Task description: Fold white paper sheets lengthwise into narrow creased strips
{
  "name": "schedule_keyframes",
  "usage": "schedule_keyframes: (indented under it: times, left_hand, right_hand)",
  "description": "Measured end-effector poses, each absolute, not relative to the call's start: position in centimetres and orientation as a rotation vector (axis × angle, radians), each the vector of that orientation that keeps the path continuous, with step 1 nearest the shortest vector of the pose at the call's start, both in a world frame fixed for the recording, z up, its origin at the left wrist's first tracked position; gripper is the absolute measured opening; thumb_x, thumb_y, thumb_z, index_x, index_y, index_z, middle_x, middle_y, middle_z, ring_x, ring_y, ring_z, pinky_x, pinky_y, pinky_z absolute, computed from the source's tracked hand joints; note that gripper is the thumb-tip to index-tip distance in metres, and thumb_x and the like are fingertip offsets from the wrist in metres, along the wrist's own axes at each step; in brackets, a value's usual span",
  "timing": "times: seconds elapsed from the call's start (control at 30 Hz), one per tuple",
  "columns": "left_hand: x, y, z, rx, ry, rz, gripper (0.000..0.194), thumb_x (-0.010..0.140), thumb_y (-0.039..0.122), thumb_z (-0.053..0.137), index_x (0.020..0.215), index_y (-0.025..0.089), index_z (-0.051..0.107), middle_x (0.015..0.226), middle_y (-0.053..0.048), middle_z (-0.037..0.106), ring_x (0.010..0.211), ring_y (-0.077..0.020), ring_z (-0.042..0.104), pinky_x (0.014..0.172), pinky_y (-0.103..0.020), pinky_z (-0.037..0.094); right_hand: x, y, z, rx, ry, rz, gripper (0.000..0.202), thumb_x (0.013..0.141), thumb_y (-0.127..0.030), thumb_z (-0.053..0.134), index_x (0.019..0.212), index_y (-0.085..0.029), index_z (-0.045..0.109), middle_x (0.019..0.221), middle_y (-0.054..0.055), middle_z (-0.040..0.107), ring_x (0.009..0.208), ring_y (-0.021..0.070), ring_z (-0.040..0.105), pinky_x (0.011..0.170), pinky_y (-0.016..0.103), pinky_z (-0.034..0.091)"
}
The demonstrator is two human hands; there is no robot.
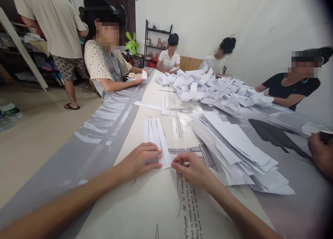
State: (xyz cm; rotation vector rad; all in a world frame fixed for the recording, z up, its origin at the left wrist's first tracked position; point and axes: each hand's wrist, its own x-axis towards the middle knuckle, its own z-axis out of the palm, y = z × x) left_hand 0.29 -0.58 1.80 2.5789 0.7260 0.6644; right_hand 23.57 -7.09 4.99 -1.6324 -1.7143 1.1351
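A folded white paper piece (161, 147), with long strips running away from me, lies on the printed table cover. My left hand (142, 157) rests over its left near part, fingers laid on the paper and thumb a little apart. My right hand (189, 166) pinches the near right corner of this paper between thumb and fingertips. Just beyond lies another folded paper piece (164, 105) with a strip (147, 105) reaching left. To the right of my right hand is a fanned stack of white paper sheets (234, 148).
A large heap of folded white papers (205, 84) covers the table's far part. Several people sit around the table; one at the left (109, 68) holds a folded paper. A co-worker's hand (321, 154) is at the right edge. A dark flat shape (275, 133) lies beyond the stack.
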Motion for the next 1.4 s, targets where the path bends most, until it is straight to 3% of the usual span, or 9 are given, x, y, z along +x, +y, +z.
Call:
schedule_keyframes:
  times: [0.13,0.27,0.57,0.7,0.83,0.93,1.2,1.3,1.4]
  left_hand:
    - [0.3,-0.6,1.6,2.602,0.772,0.654,0.025,0.095,0.042,0.064,0.111,0.023,0.069,0.114,-0.004,0.071,0.111,-0.0229,0.063,0.096,-0.038,0.047]
    - [0.2,-0.7,1.4,2.735,0.726,0.668,0.032,0.100,0.041,0.056,0.127,0.025,0.063,0.113,-0.004,0.070,0.107,-0.0215,0.062,0.093,-0.037,0.045]
    - [0.6,-1.8,1.8,2.905,0.749,0.635,0.023,0.103,0.035,0.051,0.113,0.025,0.069,0.112,-0.005,0.067,0.100,-0.0216,0.061,0.091,-0.039,0.041]
    - [0.7,-2.1,1.7,2.887,0.790,0.641,0.024,0.100,0.041,0.055,0.109,0.024,0.070,0.112,-0.005,0.066,0.101,-0.0221,0.062,0.094,-0.041,0.039]
    - [0.7,-2.3,1.4,2.880,0.802,0.654,0.024,0.101,0.041,0.054,0.109,0.023,0.069,0.114,-0.005,0.066,0.102,-0.0222,0.062,0.093,-0.041,0.040]
    - [0.7,-2.3,1.4,2.926,0.787,0.673,0.025,0.102,0.039,0.052,0.110,0.022,0.068,0.113,-0.006,0.067,0.102,-0.0222,0.062,0.093,-0.041,0.041]
    - [1.2,-3.3,2.1,3.216,0.683,0.833,0.015,0.101,0.021,0.053,0.109,0.013,0.063,0.113,-0.013,0.066,0.117,-0.0280,0.058,0.096,-0.044,0.047]
    - [1.3,-4.4,2.3,3.309,0.532,0.821,0.015,0.100,0.011,0.051,0.110,0.009,0.062,0.100,-0.011,0.069,0.101,-0.0236,0.063,0.088,-0.038,0.051]
    - [1.2,-4.8,2.3,3.282,0.531,0.776,0.018,0.102,0.023,0.052,0.106,0.009,0.063,0.086,-0.007,0.067,0.084,-0.0207,0.063,0.078,-0.035,0.053]
  right_hand:
    - [23.2,-6.6,5.4,-1.695,-1.673,1.273,0.020,0.087,-0.032,0.057,0.074,-0.018,0.064,0.063,-0.003,0.057,0.036,0.0073,0.042,0.037,0.023,0.032]
    - [23.1,-6.1,4.5,-1.743,-1.779,1.096,0.017,0.084,-0.026,0.056,0.072,-0.018,0.064,0.066,0.000,0.063,0.050,0.0118,0.053,0.045,0.024,0.039]
    - [22.5,-6.1,4.0,-1.889,-1.960,0.790,0.016,0.083,-0.025,0.055,0.068,-0.021,0.054,0.066,0.000,0.064,0.061,0.0170,0.058,0.051,0.027,0.038]
    - [21.9,-7.0,3.3,-1.852,-2.058,0.430,0.002,0.085,-0.021,0.057,0.085,-0.021,0.055,0.075,0.001,0.064,0.062,0.0174,0.056,0.051,0.027,0.037]
    - [21.8,-8.5,2.0,-1.474,-2.232,-0.114,0.021,0.088,-0.005,0.049,0.100,-0.019,0.059,0.106,0.008,0.068,0.079,0.0208,0.061,0.066,0.033,0.045]
    - [22.3,-9.8,1.2,-1.210,-2.369,-0.360,0.039,0.085,0.006,0.044,0.111,-0.015,0.063,0.113,0.009,0.071,0.095,0.0261,0.059,0.077,0.039,0.045]
    - [22.5,-11.6,0.5,-1.339,-2.466,-0.428,0.060,0.082,0.007,0.044,0.139,-0.009,0.053,0.140,0.013,0.060,0.096,0.0290,0.051,0.078,0.043,0.048]
    - [22.3,-11.8,0.3,-1.373,-2.459,-0.438,0.062,0.083,0.007,0.043,0.140,-0.011,0.054,0.142,0.013,0.059,0.095,0.0288,0.051,0.077,0.043,0.049]
    - [22.4,-11.9,0.3,-1.378,-2.456,-0.413,0.061,0.083,0.007,0.044,0.140,-0.012,0.055,0.143,0.011,0.058,0.097,0.0293,0.052,0.078,0.043,0.049]
